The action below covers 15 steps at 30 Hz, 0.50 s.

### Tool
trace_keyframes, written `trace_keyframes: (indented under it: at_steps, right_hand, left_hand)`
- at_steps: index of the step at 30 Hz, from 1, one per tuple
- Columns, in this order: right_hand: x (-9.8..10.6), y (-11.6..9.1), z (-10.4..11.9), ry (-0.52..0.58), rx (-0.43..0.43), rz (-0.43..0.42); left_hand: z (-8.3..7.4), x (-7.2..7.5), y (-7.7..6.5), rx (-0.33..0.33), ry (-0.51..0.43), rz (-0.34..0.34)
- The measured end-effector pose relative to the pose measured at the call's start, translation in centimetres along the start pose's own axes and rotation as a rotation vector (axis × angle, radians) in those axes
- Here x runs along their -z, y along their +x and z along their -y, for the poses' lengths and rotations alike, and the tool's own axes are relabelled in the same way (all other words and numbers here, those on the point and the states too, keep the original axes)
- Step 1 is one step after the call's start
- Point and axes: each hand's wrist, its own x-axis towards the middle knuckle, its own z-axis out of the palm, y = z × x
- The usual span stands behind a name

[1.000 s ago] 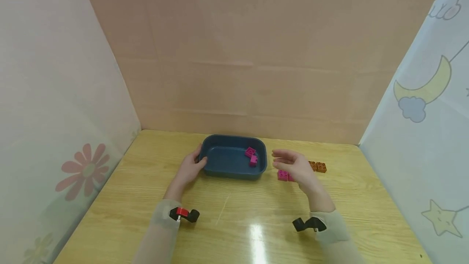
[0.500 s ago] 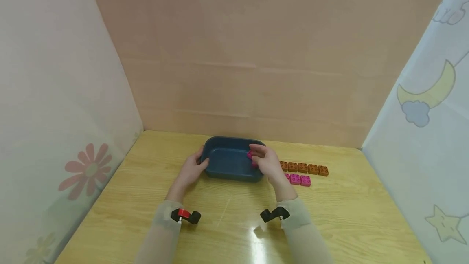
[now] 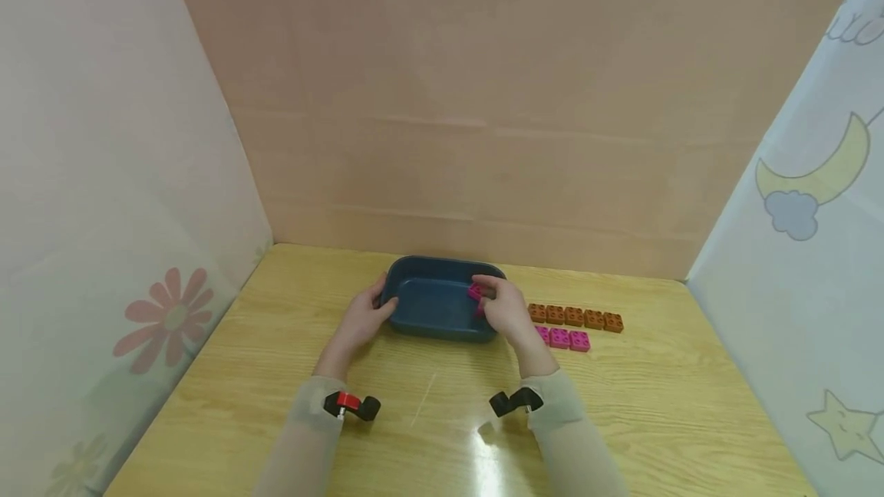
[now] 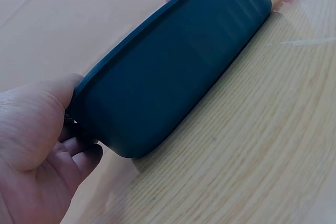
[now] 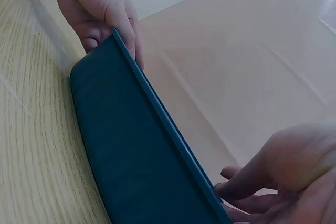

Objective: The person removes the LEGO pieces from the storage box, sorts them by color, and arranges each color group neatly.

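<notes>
A dark blue tray [image 3: 435,327] stands on the table, two pink toy bricks [image 3: 474,292] inside at its right end. My left hand [image 3: 361,318] grips the tray's left end, thumb on the rim and fingers curled under it, as the left wrist view shows. Over the right rim reaches my right hand [image 3: 507,311], its thumb and bent fingers around a pink brick in the tray. In the right wrist view the rim hides the fingertips of that right hand [image 5: 286,182] and the brick.
Right of the tray, a row of several orange toy bricks [image 3: 574,316] lies on the table [image 3: 663,390]. In front of it is a row of pink toy bricks [image 3: 560,338], its left end partly hidden by my right hand. A pinkish backdrop [image 3: 442,136] rises behind.
My right hand has moved left from above the pink row into the tray's right end, uncovering the rows of bricks. My left hand keeps its grip on the tray.
</notes>
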Motion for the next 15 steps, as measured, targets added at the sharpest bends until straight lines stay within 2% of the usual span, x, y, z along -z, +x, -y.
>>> trace_keyframes:
  at_steps: [4, 8, 15]
  right_hand:
    - [-0.2, 0.5, -0.2, 0.084, -0.022, 0.059]
    - [-0.4, 1.2, -0.6, 0.143, 0.002, 0.104]
    - [-0.3, 0.9, -0.2, 0.093, 0.008, 0.062]
  left_hand:
    - [0.0, 0.0, 0.0, 0.003, -0.006, 0.000]
    - [0.0, 0.1, 0.1, -0.002, 0.002, -0.001]
    - [0.0, 0.0, 0.1, -0.007, 0.000, 0.004]
